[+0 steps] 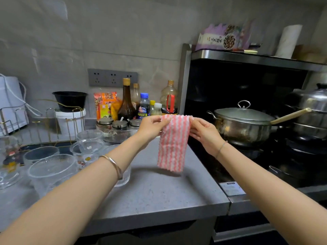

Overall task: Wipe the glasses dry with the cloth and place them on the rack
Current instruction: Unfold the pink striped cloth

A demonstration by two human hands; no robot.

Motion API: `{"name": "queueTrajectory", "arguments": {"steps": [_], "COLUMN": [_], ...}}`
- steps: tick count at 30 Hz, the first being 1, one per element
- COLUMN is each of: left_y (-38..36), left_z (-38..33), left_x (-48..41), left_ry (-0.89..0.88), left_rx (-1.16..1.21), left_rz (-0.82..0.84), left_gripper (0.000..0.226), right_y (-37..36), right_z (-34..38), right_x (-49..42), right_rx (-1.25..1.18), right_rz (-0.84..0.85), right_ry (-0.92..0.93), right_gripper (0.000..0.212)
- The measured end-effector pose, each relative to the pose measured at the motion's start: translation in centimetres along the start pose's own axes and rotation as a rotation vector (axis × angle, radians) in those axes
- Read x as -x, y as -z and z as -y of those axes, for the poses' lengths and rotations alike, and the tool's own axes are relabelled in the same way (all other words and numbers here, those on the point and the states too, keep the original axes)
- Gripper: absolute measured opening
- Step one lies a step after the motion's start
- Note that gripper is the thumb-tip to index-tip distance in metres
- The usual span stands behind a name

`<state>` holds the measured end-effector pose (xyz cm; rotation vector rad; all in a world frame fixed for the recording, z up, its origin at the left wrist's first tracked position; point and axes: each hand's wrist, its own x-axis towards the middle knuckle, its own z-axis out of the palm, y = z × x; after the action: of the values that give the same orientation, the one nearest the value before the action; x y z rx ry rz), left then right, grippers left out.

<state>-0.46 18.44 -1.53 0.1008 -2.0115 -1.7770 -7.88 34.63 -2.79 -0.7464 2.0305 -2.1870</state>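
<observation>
**A:** Head view over a grey table (159,195) in a kitchen. Cloth where?

**B:** Up in the air above the table, mid-frame. Pink-and-white striped cloth (173,147), hanging straight down, lower end free, close above the table top.

**A:** Held how?

**B:** By the top edge. Left grip (152,128) pinching the upper left corner between thumb and fingertips. Right grip (203,133) pinching the upper right corner the same way. Top edge stretched between the two, all the rest dangling below them.

**A:** So both closed on the cloth?

**B:** Yes, both grasping it.

**A:** And the glasses?

**B:** Clustered on the left side of the table, apart from the cloth. Clear glasses (51,167), upright, mouths up. Among them a mug with cartoon prints (88,149) and a ribbed tumbler (123,177), partly hidden beneath the left forearm.

**A:** Rack?

**B:** Gold wire rack (47,124) just behind the glasses, toward the wall.

**A:** Anything else around?

**B:** Sauce bottles (126,101) and lidded seasoning jars (120,123) at the back. To the right, a lidded steel pot (242,128) on a dark stove (256,165).
</observation>
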Motion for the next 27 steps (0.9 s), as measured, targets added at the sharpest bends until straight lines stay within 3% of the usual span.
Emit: {"name": "queueTrajectory", "arguments": {"steps": [4,7,11,15,17,21,27], "left_y": [0.4,0.7,1.2,1.9,2.1,1.7,0.6], "left_z": [-0.3,2.3,7.6,9.4,9.8,9.9,11.4], "left_x": [-0.5,2.2,7.4,11.7,12.1,9.8,4.6], "left_ry": [-0.127,-0.188,-0.024,0.069,0.093,0.153,0.200], "left_rx": [-0.099,-0.163,-0.068,-0.146,-0.175,-0.129,-0.257], "left_rz": [-0.047,0.005,0.147,0.333,0.339,0.186,0.008], "left_gripper": [0.020,0.019,0.009,0.020,0.023,0.014,0.015], "right_y": [0.4,1.5,3.3,4.6,4.3,2.7,1.6], "right_z": [0.1,-2.1,-5.3,-7.2,-7.7,-7.9,-8.8], "right_x": [-0.1,1.9,6.3,9.3,9.6,8.6,4.7], "right_rx": [0.038,0.118,0.116,0.144,0.110,0.085,0.297], "right_rz": [0.048,0.144,0.337,0.566,0.551,0.375,0.191], "right_ry": [0.046,-0.005,-0.201,-0.341,-0.385,-0.358,-0.301], "right_gripper": [0.029,0.029,0.030,0.023,0.020,0.015,0.023]}}
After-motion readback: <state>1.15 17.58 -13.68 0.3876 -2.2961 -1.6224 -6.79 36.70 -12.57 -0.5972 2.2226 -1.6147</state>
